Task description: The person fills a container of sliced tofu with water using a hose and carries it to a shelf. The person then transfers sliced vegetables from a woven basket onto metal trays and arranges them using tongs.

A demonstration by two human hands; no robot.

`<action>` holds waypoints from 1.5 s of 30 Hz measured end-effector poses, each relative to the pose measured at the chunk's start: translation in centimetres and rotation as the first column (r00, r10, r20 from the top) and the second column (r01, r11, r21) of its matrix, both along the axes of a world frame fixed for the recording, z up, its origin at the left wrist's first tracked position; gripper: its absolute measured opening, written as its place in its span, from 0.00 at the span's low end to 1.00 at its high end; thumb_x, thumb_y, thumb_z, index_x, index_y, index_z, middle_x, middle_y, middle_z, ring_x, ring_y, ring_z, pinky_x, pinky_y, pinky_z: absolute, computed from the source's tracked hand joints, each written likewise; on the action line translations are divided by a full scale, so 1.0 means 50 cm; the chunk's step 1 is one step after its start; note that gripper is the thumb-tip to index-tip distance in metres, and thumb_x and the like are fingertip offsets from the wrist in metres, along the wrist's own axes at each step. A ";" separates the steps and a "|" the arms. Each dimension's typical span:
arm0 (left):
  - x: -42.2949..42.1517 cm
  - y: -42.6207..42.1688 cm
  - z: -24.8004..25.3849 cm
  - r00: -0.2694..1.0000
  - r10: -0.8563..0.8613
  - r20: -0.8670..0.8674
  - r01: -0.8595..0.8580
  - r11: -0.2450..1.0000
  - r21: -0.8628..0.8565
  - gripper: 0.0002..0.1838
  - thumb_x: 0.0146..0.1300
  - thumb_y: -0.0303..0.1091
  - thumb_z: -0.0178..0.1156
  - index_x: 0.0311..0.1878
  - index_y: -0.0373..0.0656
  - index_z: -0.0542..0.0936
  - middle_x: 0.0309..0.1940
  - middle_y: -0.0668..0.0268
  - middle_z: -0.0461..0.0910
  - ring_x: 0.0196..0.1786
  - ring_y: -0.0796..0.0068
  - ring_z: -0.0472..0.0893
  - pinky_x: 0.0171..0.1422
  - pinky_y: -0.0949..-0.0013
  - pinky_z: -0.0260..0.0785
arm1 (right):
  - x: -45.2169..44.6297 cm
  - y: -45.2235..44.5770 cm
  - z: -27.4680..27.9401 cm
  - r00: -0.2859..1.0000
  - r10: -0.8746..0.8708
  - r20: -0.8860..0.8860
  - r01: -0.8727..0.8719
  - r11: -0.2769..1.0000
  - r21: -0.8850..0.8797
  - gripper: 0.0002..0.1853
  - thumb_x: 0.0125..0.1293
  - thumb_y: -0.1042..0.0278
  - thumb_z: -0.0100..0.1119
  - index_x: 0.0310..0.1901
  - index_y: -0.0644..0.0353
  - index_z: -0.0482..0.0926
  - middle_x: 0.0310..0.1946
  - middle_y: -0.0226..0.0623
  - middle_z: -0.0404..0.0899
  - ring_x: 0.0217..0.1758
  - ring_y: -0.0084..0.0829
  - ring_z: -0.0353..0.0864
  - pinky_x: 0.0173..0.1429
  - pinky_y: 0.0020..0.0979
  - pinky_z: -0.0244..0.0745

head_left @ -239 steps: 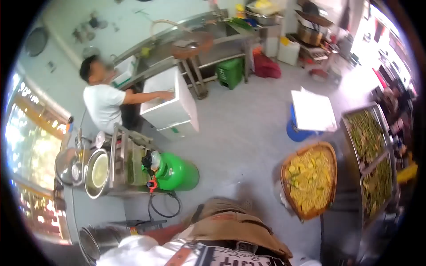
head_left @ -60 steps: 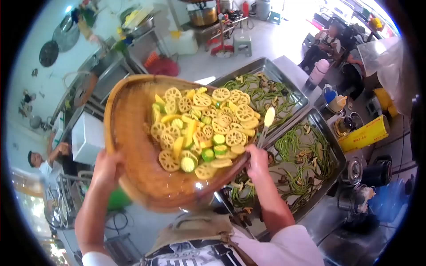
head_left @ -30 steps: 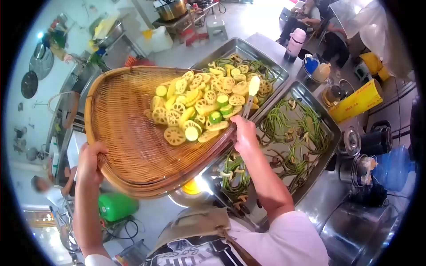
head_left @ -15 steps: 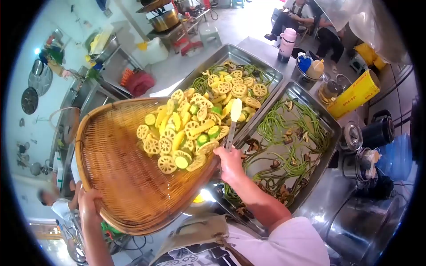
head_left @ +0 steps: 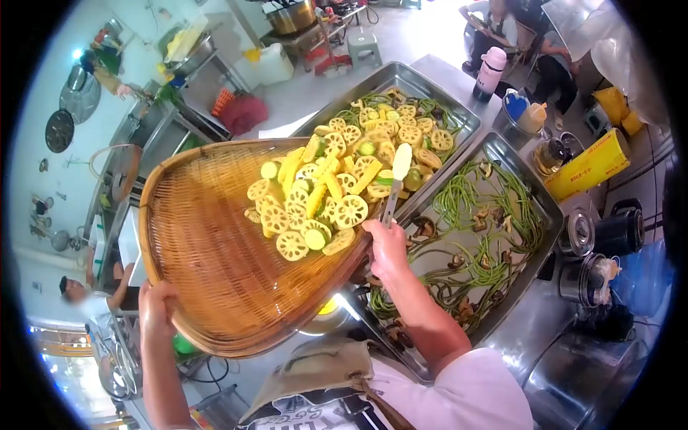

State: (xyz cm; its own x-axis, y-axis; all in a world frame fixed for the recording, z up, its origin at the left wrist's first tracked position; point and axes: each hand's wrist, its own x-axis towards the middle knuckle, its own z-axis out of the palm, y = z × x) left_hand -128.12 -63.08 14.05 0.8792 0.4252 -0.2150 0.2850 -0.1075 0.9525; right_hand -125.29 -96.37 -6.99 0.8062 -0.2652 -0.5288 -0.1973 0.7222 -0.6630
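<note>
Your left hand [head_left: 159,302] gripped the basket [head_left: 215,251] near-left, your right hand [head_left: 387,247] its right side plus tongs [head_left: 393,199], nearer the far tray [head_left: 430,85].

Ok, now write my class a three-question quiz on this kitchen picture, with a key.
1. Which of the person's hands holds the pale-tipped utensil?

2. Where does the pink bottle stand?
A) on the floor
B) on the table
C) in the sink

3. Fill in: sliced lotus root lies in the woven basket and in one metal ____.

Key: 1. the right hand; 2. B; 3. tray.
</note>
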 end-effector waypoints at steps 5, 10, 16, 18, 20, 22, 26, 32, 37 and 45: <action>-0.013 -0.027 -0.008 0.999 0.053 0.008 -0.053 0.999 0.009 0.11 0.47 0.20 0.51 0.36 0.31 0.75 0.25 0.66 0.77 0.21 0.80 0.72 0.24 0.79 0.61 | -0.018 -0.003 0.043 0.999 -0.009 -0.032 0.009 1.000 -0.006 0.09 0.54 0.75 0.59 0.37 0.68 0.75 0.30 0.31 0.72 0.32 0.23 0.70 0.35 0.27 0.63; -0.032 0.015 -0.001 1.000 -0.019 -0.018 0.018 1.000 -0.004 0.12 0.47 0.20 0.50 0.37 0.30 0.74 0.29 0.61 0.78 0.26 0.73 0.77 0.30 0.75 0.69 | -0.024 0.012 0.001 0.997 -0.024 0.069 0.026 0.999 -0.042 0.08 0.55 0.73 0.59 0.37 0.63 0.77 0.28 0.30 0.77 0.27 0.22 0.74 0.28 0.26 0.68; -0.073 0.031 0.003 1.000 0.006 0.024 -0.006 1.000 -0.007 0.15 0.46 0.21 0.49 0.40 0.28 0.74 0.33 0.58 0.79 0.32 0.68 0.79 0.38 0.72 0.72 | -0.048 0.040 0.018 0.997 -0.012 0.082 0.013 1.000 -0.005 0.06 0.54 0.74 0.60 0.30 0.64 0.74 0.24 0.26 0.68 0.23 0.19 0.64 0.26 0.26 0.56; -0.090 0.052 0.002 1.000 0.000 -0.014 0.000 1.000 0.012 0.16 0.46 0.21 0.49 0.41 0.28 0.74 0.35 0.57 0.79 0.33 0.68 0.79 0.40 0.71 0.73 | -0.052 0.045 0.018 0.997 0.007 0.077 -0.004 1.000 -0.029 0.05 0.54 0.74 0.61 0.30 0.63 0.74 0.24 0.26 0.67 0.24 0.19 0.64 0.27 0.26 0.57; -0.104 0.058 0.008 1.000 0.012 0.005 -0.012 0.999 0.039 0.16 0.46 0.21 0.49 0.41 0.28 0.74 0.35 0.57 0.79 0.34 0.67 0.80 0.41 0.71 0.73 | -0.058 0.046 0.045 0.997 0.052 0.055 -0.050 0.998 -0.036 0.05 0.54 0.73 0.61 0.31 0.63 0.75 0.24 0.26 0.68 0.24 0.18 0.64 0.26 0.25 0.56; -0.118 0.059 0.016 0.999 0.013 0.033 -0.014 0.999 0.036 0.16 0.46 0.20 0.49 0.41 0.28 0.74 0.35 0.57 0.80 0.34 0.67 0.80 0.41 0.70 0.73 | -0.067 0.057 0.041 0.995 0.031 0.095 -0.030 0.999 -0.013 0.06 0.55 0.73 0.61 0.33 0.64 0.75 0.24 0.26 0.68 0.24 0.17 0.64 0.25 0.24 0.56; -0.146 0.084 0.044 1.000 -0.020 0.014 0.019 0.999 0.037 0.15 0.46 0.20 0.50 0.40 0.28 0.74 0.34 0.57 0.79 0.33 0.68 0.79 0.41 0.70 0.73 | -0.137 0.067 0.073 0.989 -0.046 0.141 0.048 0.999 -0.010 0.06 0.56 0.74 0.61 0.35 0.65 0.76 0.25 0.27 0.70 0.25 0.18 0.67 0.26 0.23 0.60; -0.143 0.230 0.111 0.953 -0.298 0.051 0.298 0.955 0.010 0.17 0.46 0.23 0.51 0.41 0.29 0.75 0.35 0.55 0.80 0.34 0.65 0.80 0.42 0.66 0.74 | -0.327 0.182 0.155 0.961 -0.245 0.129 0.247 0.969 -0.005 0.10 0.58 0.69 0.62 0.39 0.63 0.77 0.34 0.32 0.79 0.36 0.24 0.77 0.41 0.27 0.72; -0.008 0.299 0.104 0.804 -0.590 0.076 0.594 0.802 -0.068 0.22 0.44 0.23 0.48 0.46 0.24 0.73 0.38 0.51 0.80 0.37 0.62 0.81 0.44 0.66 0.76 | -0.315 0.310 0.166 0.915 -0.383 0.131 0.384 0.923 0.018 0.11 0.56 0.74 0.61 0.41 0.67 0.77 0.35 0.34 0.78 0.35 0.25 0.75 0.40 0.27 0.70; 0.039 0.050 0.136 0.780 -0.624 -0.034 0.625 0.779 0.045 0.04 0.47 0.22 0.54 0.22 0.42 0.71 0.13 0.75 0.66 0.12 0.83 0.59 0.18 0.74 0.47 | -0.342 0.155 0.113 0.893 -0.444 0.072 0.438 0.894 0.093 0.14 0.56 0.67 0.60 0.41 0.68 0.77 0.34 0.40 0.80 0.33 0.35 0.81 0.36 0.35 0.76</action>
State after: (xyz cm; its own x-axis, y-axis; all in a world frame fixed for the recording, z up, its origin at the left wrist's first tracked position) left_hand -126.15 -60.57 20.83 0.9523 -0.2056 -0.2254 0.1537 -0.3151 0.9365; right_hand -142.37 -88.62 -1.32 0.6597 -0.5681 -0.4920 0.2096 0.7678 -0.6055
